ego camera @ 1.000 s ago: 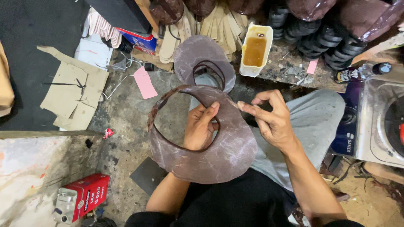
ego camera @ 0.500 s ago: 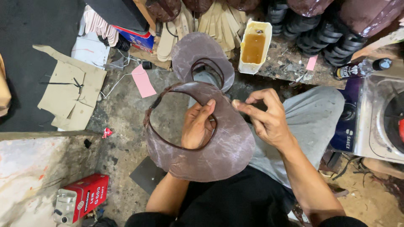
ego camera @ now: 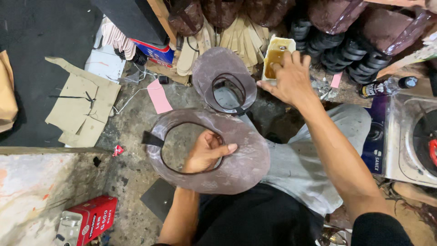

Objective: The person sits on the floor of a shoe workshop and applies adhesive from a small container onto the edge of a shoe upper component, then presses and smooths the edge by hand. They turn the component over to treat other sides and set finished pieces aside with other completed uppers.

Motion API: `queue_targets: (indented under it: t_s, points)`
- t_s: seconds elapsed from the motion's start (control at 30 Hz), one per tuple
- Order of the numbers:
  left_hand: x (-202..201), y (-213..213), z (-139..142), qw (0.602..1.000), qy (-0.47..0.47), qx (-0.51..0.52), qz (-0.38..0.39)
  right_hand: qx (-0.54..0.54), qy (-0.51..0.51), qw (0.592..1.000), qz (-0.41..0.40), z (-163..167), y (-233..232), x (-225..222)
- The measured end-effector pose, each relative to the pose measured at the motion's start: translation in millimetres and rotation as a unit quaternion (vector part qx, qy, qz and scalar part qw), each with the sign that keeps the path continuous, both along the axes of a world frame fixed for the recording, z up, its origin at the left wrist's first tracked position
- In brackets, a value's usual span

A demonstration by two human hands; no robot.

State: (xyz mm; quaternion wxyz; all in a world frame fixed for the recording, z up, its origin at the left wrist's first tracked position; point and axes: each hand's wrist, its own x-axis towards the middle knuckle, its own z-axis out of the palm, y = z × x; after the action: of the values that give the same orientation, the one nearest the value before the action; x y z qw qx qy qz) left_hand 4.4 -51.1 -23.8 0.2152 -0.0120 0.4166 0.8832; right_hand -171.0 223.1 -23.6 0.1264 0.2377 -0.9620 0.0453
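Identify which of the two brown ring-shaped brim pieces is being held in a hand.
The nearer, larger-looking brim piece: the left hand grips its inner edge through the opening. The other brim piece lies farther away, untouched, beside the right hand at the glue tub.

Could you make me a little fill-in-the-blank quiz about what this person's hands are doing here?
1. The left hand grips a brown ring-shaped piece by its ____ edge.
2. The right hand reaches into a white tub of ____ liquid.
3. A second ring-shaped piece lies ____ the tub.

Missing words: inner; amber; beside
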Motion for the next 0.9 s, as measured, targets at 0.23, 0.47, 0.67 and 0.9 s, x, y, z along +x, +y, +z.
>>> queue_targets:
  t_s: [0.23, 0.47, 0.67, 0.9]
  points:
    - [-7.0, -7.6, -37.7, 0.998, 0.004, 0.052, 0.044, -0.002, -0.014, 1.000, 0.013, 17.4, -9.7, -10.5]
    - [-14.5, 11.8, -12.5, 0.995, -0.062, 0.079, 0.020, -0.225, -0.114, 0.967, 0.036, 60.9, 6.6, 70.3]
    - [-24.6, 56.6, -4.4, 0.993, -0.051, 0.092, -0.053, -0.592, -0.238, 0.758, 0.139, 61.6, 20.4, 115.3]
    - [-26.8, 73.1, 2.6, 0.992, 0.004, 0.063, -0.105, -0.650, -0.281, 0.691, 0.148, 51.0, 29.6, 126.4]
